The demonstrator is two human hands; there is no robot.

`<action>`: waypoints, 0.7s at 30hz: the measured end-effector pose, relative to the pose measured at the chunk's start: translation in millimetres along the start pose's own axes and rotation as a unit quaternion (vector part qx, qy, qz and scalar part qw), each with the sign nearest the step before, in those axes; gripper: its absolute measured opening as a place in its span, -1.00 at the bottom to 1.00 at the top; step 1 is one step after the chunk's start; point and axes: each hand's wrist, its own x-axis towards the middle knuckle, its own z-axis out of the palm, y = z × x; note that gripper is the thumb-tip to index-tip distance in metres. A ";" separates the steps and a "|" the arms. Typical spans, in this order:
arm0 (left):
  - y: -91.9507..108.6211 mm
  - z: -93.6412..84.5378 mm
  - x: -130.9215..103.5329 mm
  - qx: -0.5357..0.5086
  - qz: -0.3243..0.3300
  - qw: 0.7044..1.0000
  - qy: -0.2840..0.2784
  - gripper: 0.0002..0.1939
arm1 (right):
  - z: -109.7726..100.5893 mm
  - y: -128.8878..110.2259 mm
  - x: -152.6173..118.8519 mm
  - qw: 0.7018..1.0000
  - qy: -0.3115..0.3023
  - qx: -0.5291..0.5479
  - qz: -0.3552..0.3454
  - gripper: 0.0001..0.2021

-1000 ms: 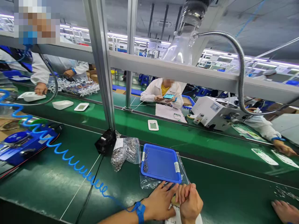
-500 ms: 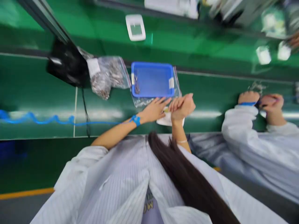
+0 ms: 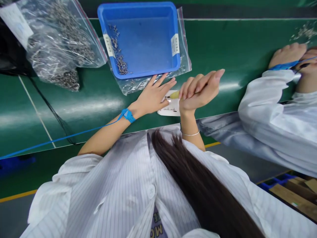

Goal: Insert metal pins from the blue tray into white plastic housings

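My right hand [image 3: 199,89] is closed around a yellow-handled tool [image 3: 174,95], whose dark tip points left over a white plastic piece [image 3: 170,109]. My left hand [image 3: 153,96], with a blue wrist strap, lies with fingers spread; its thumb and palm side touch the left part of the white piece. The fingertips reach to the front edge of a blue tray [image 3: 148,74]. Inside that tray, small metal parts [image 3: 121,62] lie along the left side. Part of the white piece is hidden under my hands.
Plastic bags of metal parts [image 3: 71,36] lie at the upper left, near a black object [image 3: 12,53]. A clear bag [image 3: 184,61] is under the tray. A blue cord [image 3: 74,134] runs left from my wrist. Another person's hands [image 3: 287,56] are at the right.
The view has moved closer and lower, so the tray, bags and hands appear larger. The yellow handle in my right hand and the small parts in the tray show more clearly.
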 end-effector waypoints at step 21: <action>6.6 -0.3 -2.9 0.006 -0.007 1.000 0.024 -0.42 | 24.0 -5.5 -4.4 0.986 0.154 -0.030 -0.049 -0.52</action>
